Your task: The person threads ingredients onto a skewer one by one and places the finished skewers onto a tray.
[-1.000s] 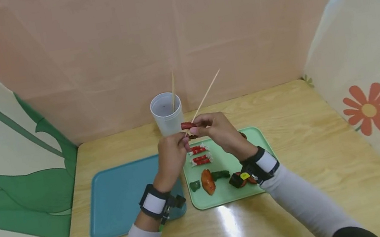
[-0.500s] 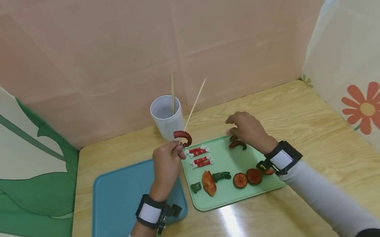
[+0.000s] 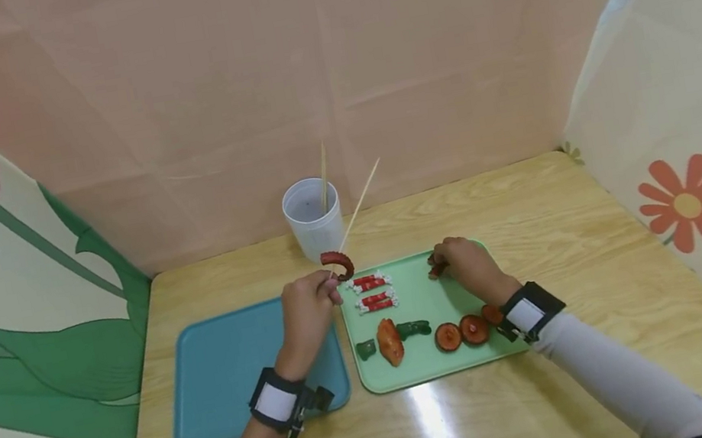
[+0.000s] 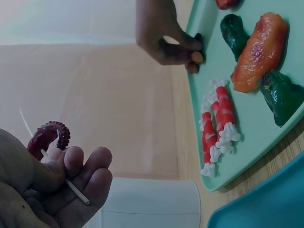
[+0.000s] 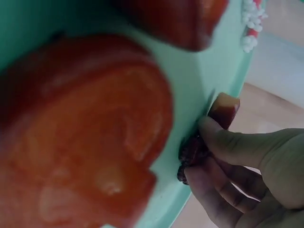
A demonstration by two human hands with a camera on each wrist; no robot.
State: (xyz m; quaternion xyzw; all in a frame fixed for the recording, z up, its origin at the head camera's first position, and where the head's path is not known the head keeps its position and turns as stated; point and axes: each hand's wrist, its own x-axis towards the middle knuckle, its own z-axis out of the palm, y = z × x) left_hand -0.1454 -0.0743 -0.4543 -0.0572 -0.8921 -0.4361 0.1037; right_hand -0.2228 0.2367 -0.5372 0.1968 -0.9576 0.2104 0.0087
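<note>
The left hand (image 3: 307, 305) pinches a wooden skewer (image 3: 362, 202) between thumb and fingers, above the inner edges of the two trays; the skewer slants up to the far right, its lower end lying across the fingers. A curved dark-red tentacle piece (image 3: 333, 257) is threaded on it, just beyond the fingertips. The right hand (image 3: 474, 272), at the far right of the green tray (image 3: 423, 300), has thumb and fingers clamped on a second tentacle piece (image 5: 223, 113), whose pale cut end shows past the thumb; whether another piece lies beneath cannot be told.

On the green tray, red-and-white pieces (image 3: 376, 298) lie far left. Along the near side, from left to right, are a green chunk (image 3: 366, 349), an orange piece (image 3: 389, 343), a longer green piece (image 3: 414, 328) and round reddish slices (image 3: 448, 337). The blue tray (image 3: 245, 376) lies left; a white cup (image 3: 317, 232) holding sticks (image 3: 323, 169) stands beyond the trays.
</note>
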